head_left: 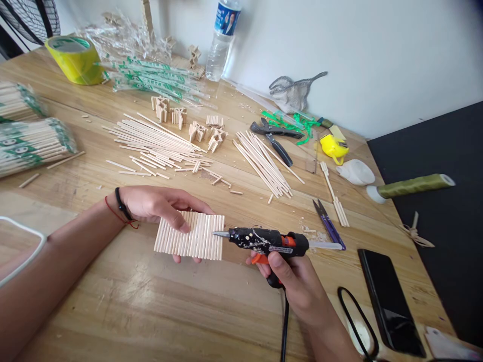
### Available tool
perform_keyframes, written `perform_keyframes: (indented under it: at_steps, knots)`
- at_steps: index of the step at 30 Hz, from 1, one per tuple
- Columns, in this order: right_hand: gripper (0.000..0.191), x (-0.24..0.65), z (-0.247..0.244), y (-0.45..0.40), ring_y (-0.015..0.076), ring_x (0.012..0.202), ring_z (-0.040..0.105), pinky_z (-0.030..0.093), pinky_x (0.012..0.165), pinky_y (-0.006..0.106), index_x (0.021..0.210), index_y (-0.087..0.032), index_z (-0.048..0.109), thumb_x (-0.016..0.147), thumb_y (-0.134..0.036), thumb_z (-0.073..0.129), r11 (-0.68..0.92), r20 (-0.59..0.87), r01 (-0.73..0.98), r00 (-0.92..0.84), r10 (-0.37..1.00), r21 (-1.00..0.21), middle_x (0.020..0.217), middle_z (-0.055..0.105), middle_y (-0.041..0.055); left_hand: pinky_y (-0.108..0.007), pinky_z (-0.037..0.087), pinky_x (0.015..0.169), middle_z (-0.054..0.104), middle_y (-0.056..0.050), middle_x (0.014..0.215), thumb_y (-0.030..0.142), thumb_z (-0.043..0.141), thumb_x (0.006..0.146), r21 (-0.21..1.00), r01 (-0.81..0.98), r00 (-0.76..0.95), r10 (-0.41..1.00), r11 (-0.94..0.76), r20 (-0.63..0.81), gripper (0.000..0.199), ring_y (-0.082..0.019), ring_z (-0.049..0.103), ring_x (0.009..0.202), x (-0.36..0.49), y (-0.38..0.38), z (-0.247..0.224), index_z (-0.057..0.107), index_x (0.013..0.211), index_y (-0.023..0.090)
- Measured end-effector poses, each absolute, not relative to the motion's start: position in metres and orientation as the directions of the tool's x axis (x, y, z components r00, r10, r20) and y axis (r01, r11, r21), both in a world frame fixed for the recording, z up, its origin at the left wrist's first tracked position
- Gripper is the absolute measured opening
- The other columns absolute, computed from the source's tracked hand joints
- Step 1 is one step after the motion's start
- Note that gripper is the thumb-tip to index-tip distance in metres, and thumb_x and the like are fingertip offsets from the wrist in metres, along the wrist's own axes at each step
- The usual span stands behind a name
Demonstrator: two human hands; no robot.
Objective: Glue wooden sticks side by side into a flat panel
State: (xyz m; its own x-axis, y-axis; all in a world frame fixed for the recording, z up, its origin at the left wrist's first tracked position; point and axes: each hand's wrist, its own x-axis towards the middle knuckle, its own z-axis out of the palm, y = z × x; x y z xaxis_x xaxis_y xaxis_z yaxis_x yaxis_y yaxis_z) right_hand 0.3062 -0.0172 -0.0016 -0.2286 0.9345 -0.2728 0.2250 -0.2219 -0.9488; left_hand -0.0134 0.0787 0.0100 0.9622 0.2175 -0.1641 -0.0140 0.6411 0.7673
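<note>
My left hand (166, 208) grips a flat panel of short wooden sticks (199, 236) laid side by side, thumb on top and fingertips showing below its lower edge. Closed around the handle of a black hot glue gun (260, 240) is my right hand (294, 281), its fingers by the orange trigger. The gun's metal nozzle points left, over or touching the panel's right part; I cannot tell which. A white glue stick (325, 245) sticks out of its back end. Farther back lie loose long wooden sticks (158, 136) and several small stick assemblies (198, 131).
On the right are purple-handled snips (328, 223), a black phone (390, 301) and a black cord loop (358, 322). Black-handled cutters (279, 136) lie behind another stick pile (264, 163). A water bottle (222, 42) and yellow tape roll (75, 60) stand at the back. Bagged sticks (33, 143) lie left.
</note>
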Motion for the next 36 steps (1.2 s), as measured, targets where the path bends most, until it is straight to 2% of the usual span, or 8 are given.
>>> perform_keyframes:
  at_steps: [3, 6, 13, 16, 20, 27, 36]
  knots:
    - [0.056, 0.308, 0.002, -0.017, 0.0191, 0.064, 0.049, 0.046, 0.066, 0.036, 0.087, -0.019, 0.076, 0.094, -0.074, 0.066, -0.231, -0.29, 0.249, -0.234, 0.928, -0.94, 0.065, 0.053, 0.0001, -0.033, 0.067, 0.078, 0.081, -0.017, 0.119, 0.016, 0.063, 0.096, 0.778, -0.018, 0.957, 0.235, 0.628, -0.168, 0.051, -0.028, 0.08, 0.098, -0.013, 0.079, 0.012, 0.056, 0.146, 0.005]
    - [0.056, 0.31, 0.008, -0.016, 0.02, 0.065, 0.052, 0.043, 0.062, 0.035, 0.093, -0.019, 0.08, 0.093, -0.074, 0.068, -0.195, -0.272, 0.303, -0.238, 0.932, -0.933, 0.071, 0.063, 0.0037, -0.032, 0.066, 0.081, 0.081, -0.016, 0.12, 0.013, 0.062, 0.097, 0.776, -0.021, 0.952, 0.249, 0.63, -0.176, 0.047, -0.027, 0.079, 0.1, -0.012, 0.079, 0.011, 0.058, 0.143, 0.007]
    - [0.054, 0.319, 0.018, -0.012, 0.021, 0.067, 0.055, 0.045, 0.061, 0.034, 0.092, -0.019, 0.083, 0.09, -0.073, 0.072, -0.163, -0.264, 0.341, -0.275, 0.925, -0.926, 0.081, 0.074, 0.0086, -0.031, 0.066, 0.08, 0.082, -0.016, 0.117, 0.013, 0.062, 0.097, 0.777, -0.044, 0.949, 0.269, 0.627, -0.164, 0.046, -0.026, 0.08, 0.098, -0.013, 0.078, 0.008, 0.058, 0.143, 0.007]
    - [0.056, 0.323, 0.015, -0.013, 0.0195, 0.063, 0.051, 0.042, 0.059, 0.033, 0.097, -0.019, 0.084, 0.09, -0.073, 0.073, -0.184, -0.256, 0.282, -0.243, 0.936, -0.942, 0.075, 0.069, 0.0069, -0.033, 0.066, 0.081, 0.082, -0.016, 0.116, 0.013, 0.062, 0.097, 0.772, -0.048, 0.946, 0.277, 0.634, -0.169, 0.046, -0.027, 0.08, 0.097, -0.012, 0.077, 0.009, 0.058, 0.143, 0.006]
    - [0.054, 0.327, 0.007, -0.015, 0.0216, 0.064, 0.055, 0.044, 0.06, 0.035, 0.099, -0.019, 0.081, 0.093, -0.072, 0.07, -0.198, -0.238, 0.196, -0.21, 0.948, -0.96, 0.069, 0.063, 0.0052, -0.038, 0.066, 0.083, 0.083, -0.016, 0.108, 0.016, 0.064, 0.096, 0.774, -0.054, 0.953, 0.264, 0.631, -0.149, 0.048, -0.029, 0.08, 0.094, -0.011, 0.078, 0.009, 0.06, 0.142, 0.005]
    - [0.055, 0.328, 0.008, -0.011, 0.0194, 0.062, 0.049, 0.037, 0.058, 0.033, 0.092, -0.018, 0.08, 0.095, -0.071, 0.067, -0.15, -0.221, 0.267, -0.263, 0.939, -0.952, 0.069, 0.059, 0.0036, -0.033, 0.067, 0.077, 0.084, -0.014, 0.111, 0.017, 0.065, 0.094, 0.785, -0.049, 0.953, 0.265, 0.617, -0.149, 0.047, -0.027, 0.082, 0.093, -0.012, 0.079, 0.007, 0.065, 0.141, 0.015]
    - [0.054, 0.327, 0.012, -0.011, 0.0177, 0.061, 0.042, 0.03, 0.057, 0.033, 0.093, -0.019, 0.079, 0.094, -0.071, 0.068, -0.174, -0.254, 0.292, -0.263, 0.931, -0.941, 0.066, 0.053, 0.0011, -0.035, 0.066, 0.08, 0.083, -0.014, 0.12, 0.016, 0.066, 0.094, 0.762, -0.065, 0.953, 0.266, 0.644, -0.144, 0.048, -0.027, 0.083, 0.094, -0.012, 0.079, 0.004, 0.067, 0.141, 0.017]
